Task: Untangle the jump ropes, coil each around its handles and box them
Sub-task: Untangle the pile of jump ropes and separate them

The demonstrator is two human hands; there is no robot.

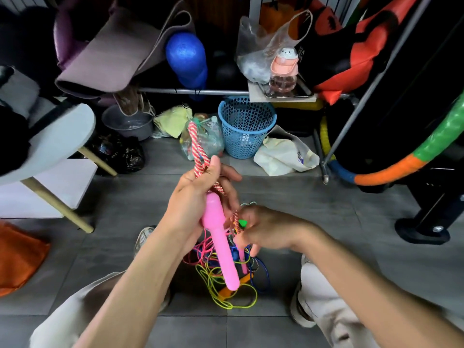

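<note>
pink plastic, a thick jump-rope handle (219, 243), hangs slanted in the left hand (198, 194), whose fingers are curled round its upper end and round a loop of red-and-white twisted rope (197, 146) that stands up above the thumb. the right hand (263, 229) sits just beside it, fingertips pinching the same striped rope lower down, with a thinner pink handle (242, 259) poking out beneath its fingers and a small green piece (242, 223) at the thumb. under both hands, on the grey tiled floor (276, 192) between the person's knees, lies a tangled heap of thin cords (226, 280) in yellow, blue and pink, with an orange handle (229, 290) partly buried in it. towards the far edge of the floor stands a blue perforated plastic basket (247, 126), near a white cloth bag (283, 154) with blue print too small to read. on the shelf above is a pink bottle with an animal-shaped cap (283, 71). a black bag behind it bears white letters i cannot make out.
</note>
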